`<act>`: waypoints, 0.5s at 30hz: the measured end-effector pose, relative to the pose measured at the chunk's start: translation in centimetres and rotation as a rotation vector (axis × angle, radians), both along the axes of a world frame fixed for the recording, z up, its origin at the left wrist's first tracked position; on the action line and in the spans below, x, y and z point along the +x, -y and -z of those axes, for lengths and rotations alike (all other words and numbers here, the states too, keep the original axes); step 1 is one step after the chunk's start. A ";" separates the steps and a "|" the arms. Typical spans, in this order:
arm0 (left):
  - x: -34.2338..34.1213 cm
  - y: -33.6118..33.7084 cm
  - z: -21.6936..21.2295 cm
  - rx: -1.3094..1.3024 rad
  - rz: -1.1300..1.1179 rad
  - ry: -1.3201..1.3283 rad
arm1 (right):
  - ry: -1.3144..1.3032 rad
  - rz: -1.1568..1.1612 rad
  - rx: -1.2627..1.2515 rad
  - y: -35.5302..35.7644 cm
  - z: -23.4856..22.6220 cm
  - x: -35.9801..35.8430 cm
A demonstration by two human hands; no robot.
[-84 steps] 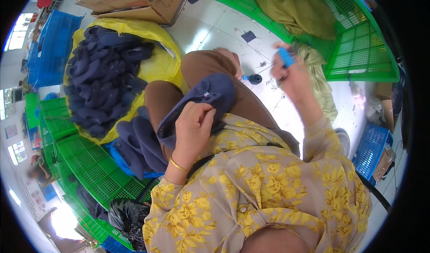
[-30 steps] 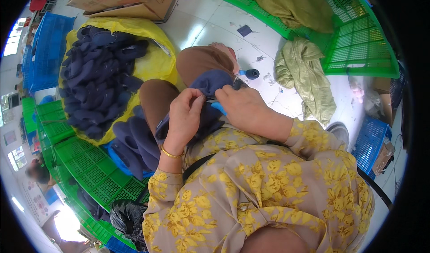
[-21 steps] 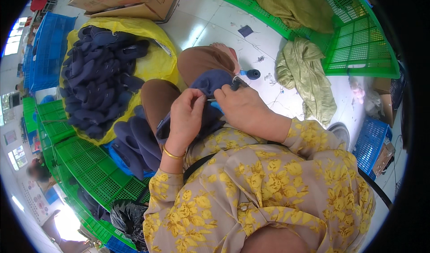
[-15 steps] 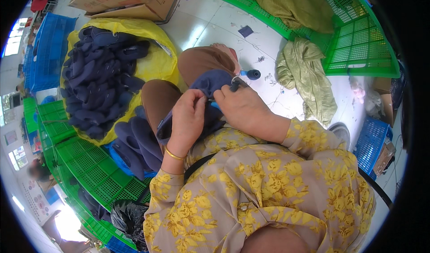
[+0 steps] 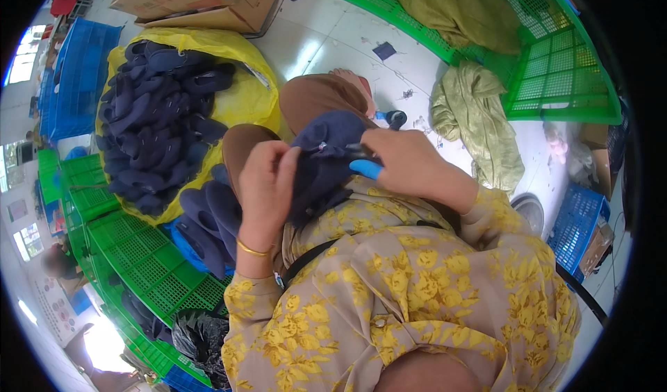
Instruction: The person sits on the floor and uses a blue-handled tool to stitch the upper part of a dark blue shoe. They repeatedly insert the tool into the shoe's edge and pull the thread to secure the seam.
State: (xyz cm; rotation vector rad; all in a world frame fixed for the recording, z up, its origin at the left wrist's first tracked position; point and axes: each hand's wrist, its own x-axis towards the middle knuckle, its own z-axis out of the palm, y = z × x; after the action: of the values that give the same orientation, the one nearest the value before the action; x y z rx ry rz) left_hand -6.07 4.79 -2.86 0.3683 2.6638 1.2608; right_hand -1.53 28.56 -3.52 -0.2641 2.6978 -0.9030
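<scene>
A navy fabric piece, shaped like a slipper upper [image 5: 326,129], lies across my lap with a small shiny bit on its face. My left hand [image 5: 266,187] is at its left edge, thumb and fingertips pinched together; whether thread or fabric is between them is too blurred to tell. My right hand [image 5: 410,163], one digit covered in blue, is closed around a small dark tool that looks like thread snips [image 5: 358,149]. The tool's tip points left over the fabric. More navy slipper uppers [image 5: 208,211] are stacked beside my left thigh.
A yellow sack [image 5: 243,107] full of navy pieces stands at the left, with green crates [image 5: 139,260] below it. Ahead are a cardboard box [image 5: 201,6] and a large green crate [image 5: 563,79]. An olive woven sack [image 5: 469,121] and a dark spool [image 5: 396,119] lie on the littered floor.
My hands have moved apart, the left slightly leftward and the right rightward and down. The fabric's face shows more fully now, and the blue-covered digit has come into sight.
</scene>
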 end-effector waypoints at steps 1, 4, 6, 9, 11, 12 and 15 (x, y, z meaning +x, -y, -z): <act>-0.4 0.7 -0.2 -0.005 -0.045 0.038 | 0.032 0.055 -0.058 -0.4 -0.5 -0.1; -1.2 1.2 -0.3 -0.259 0.119 -0.215 | -0.128 0.104 -0.298 0.6 -0.3 -0.3; -1.5 0.9 -0.2 -0.323 0.188 -0.186 | -0.228 0.052 -0.350 2.0 0.2 -0.7; -1.7 2.4 0.4 -0.345 0.169 -0.167 | -0.216 -0.142 -0.104 2.5 2.0 -1.1; -1.4 3.5 -0.7 -0.241 0.065 -0.069 | -0.199 -0.020 -0.320 2.9 1.8 -1.4; -1.1 4.1 -1.3 -0.206 -0.022 -0.009 | -0.159 0.056 -0.474 3.4 1.2 -1.9; -0.7 6.3 -1.8 -0.070 -0.216 -0.013 | -0.001 0.184 -0.719 4.9 0.0 -4.0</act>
State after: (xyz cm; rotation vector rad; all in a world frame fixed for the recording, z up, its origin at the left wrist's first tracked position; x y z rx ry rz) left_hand -6.80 -1.50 -1.05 0.0803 2.8113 1.2193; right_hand -5.53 23.66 -3.52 -0.1546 2.3139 -1.9014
